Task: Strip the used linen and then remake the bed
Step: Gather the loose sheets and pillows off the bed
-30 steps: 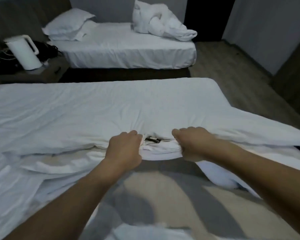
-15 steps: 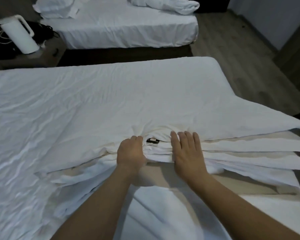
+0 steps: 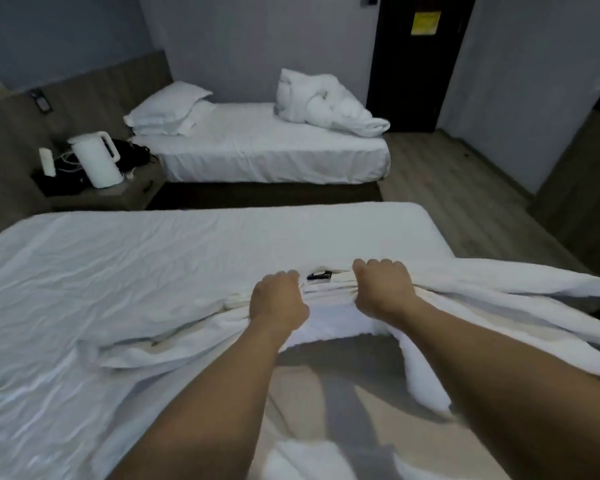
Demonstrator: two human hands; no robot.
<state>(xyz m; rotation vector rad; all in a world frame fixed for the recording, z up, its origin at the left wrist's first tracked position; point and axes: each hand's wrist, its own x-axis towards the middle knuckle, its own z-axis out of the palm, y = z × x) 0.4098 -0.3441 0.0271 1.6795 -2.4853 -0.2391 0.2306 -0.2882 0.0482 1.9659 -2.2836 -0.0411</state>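
Now, from the head view, we have both hands on the gathered edge of the sheet [image 3: 174, 282], near the middle of the bed [image 3: 378, 220]. Our left hand [image 3: 278, 301] is curled into a fist round a bunch of the folds, and our right hand [image 3: 383, 289] is curled the same way round the folds just beside it; each grip is clamped on cloth, not resting flat. Between the two fists a small dark tag [image 3: 320, 275] sits on the hem.

The relation that matters is this: the bunched hem runs left to right across our view, and the spread part of the sheet lies beyond our knuckles, toward the far side of the bed. On our side of the hem the sheet is lifted off, and a bare tan surface [image 3: 343, 393] shows below the arms, which we take for the mattress. Neither hand is clearly nearer; they sit about level, the right a touch farther out.

We judge the coming move will run across the hem's long axis, either away over the bed or back toward us, with both hands together so the edge stays straight.

Beyond lies a second bed [image 3: 257, 150] with pillows [image 3: 168, 109].
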